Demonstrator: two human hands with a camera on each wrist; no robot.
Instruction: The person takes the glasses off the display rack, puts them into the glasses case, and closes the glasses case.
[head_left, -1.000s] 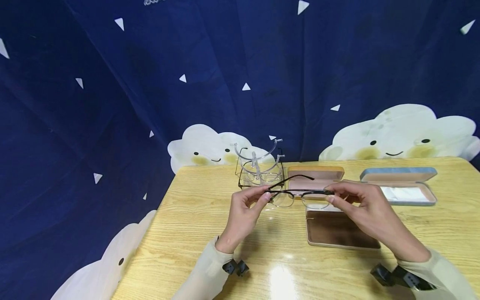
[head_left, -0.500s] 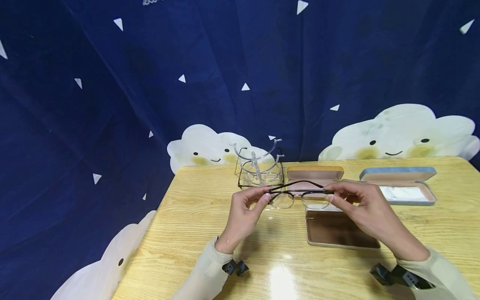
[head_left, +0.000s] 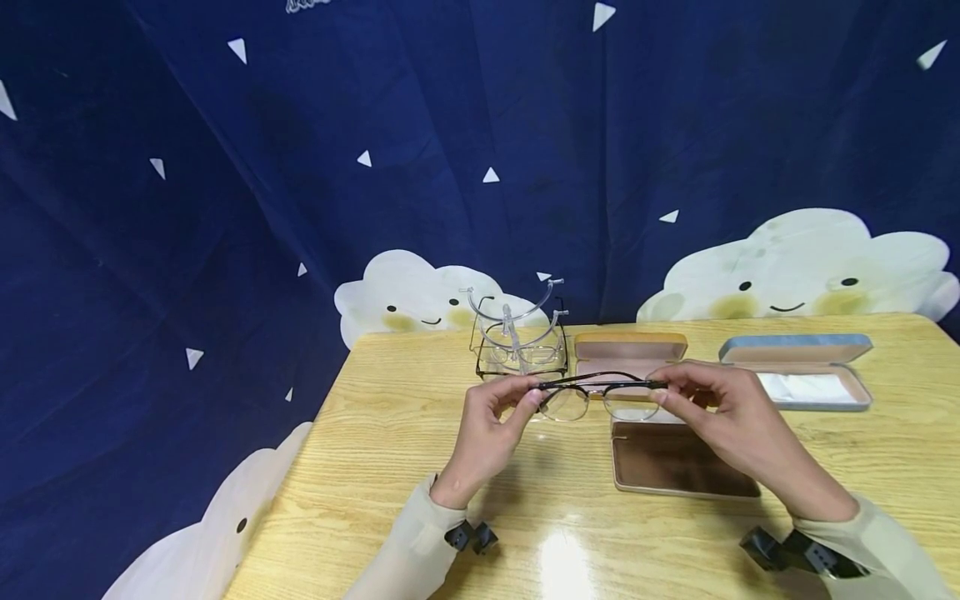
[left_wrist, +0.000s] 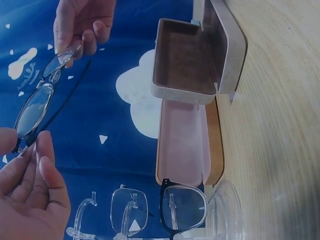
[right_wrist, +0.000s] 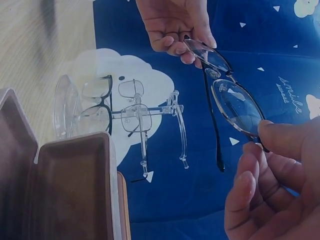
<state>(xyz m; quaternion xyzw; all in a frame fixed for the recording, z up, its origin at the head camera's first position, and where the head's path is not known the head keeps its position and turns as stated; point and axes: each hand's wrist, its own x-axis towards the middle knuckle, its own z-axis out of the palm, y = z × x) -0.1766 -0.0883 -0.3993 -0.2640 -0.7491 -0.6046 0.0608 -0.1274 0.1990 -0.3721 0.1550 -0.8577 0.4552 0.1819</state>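
Observation:
I hold a pair of eyeglasses [head_left: 573, 387] with black brow bars and thin metal lower rims above the table. My left hand [head_left: 486, 427] pinches the left end near the hinge between thumb and fingers. At the other end, my right hand [head_left: 731, 417] pinches the right corner. The left temple lies folded behind the lenses, close along the frame in the head view. In the right wrist view, the same eyeglasses [right_wrist: 240, 107] show this dark temple still angled away from the rims. How the right temple lies is hard to tell.
Behind the eyeglasses stands a clear display rack [head_left: 512, 327] bearing other glasses [head_left: 522, 374]. An open brown-lined case [head_left: 678, 458] lies below my right hand, with an open orange case [head_left: 630, 343] behind it. Farther right, an open blue case [head_left: 798, 346] holds a white cloth [head_left: 806, 387].
The left temple has swung inward, from sticking out up and back to lying near the frame behind the lenses. Both hands have stayed almost in place.

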